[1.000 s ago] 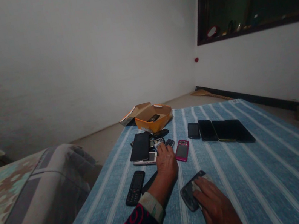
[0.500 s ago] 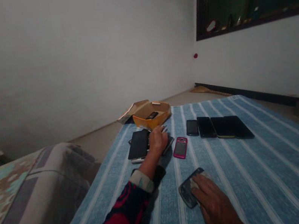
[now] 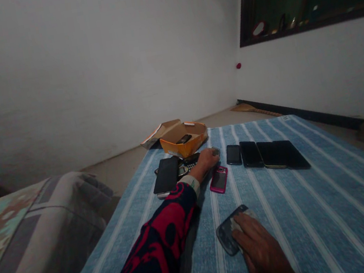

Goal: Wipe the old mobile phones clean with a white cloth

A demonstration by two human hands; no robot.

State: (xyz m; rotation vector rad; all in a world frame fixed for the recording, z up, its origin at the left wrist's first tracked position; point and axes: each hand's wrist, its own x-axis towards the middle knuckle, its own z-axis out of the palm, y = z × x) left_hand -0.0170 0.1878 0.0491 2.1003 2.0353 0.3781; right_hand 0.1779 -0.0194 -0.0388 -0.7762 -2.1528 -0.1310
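My left hand (image 3: 206, 159) is stretched out past the pile, its fingers closed on a small phone (image 3: 216, 151) that is mostly covered by them. Just below it a pink phone (image 3: 219, 180) lies on the striped cloth. To its left is the pile, with a large black phone (image 3: 166, 175) and a keypad phone (image 3: 183, 170) partly behind my sleeve. Close to me, my right hand (image 3: 261, 246) is closed on a crumpled whitish cloth (image 3: 235, 225), pressing it against a dark grey phone (image 3: 227, 237) lying on the bed cover.
Several dark phones and tablets (image 3: 269, 155) stand side by side in a row at the right. Behind the pile is an open orange cardboard box (image 3: 183, 143) with a small phone (image 3: 184, 139) inside. A draped sofa or bed (image 3: 68, 230) stands at the left.
My left hand has moved right from the pile, past the pink phone's top, carrying a small phone. My right hand stays on the grey phone with the cloth.
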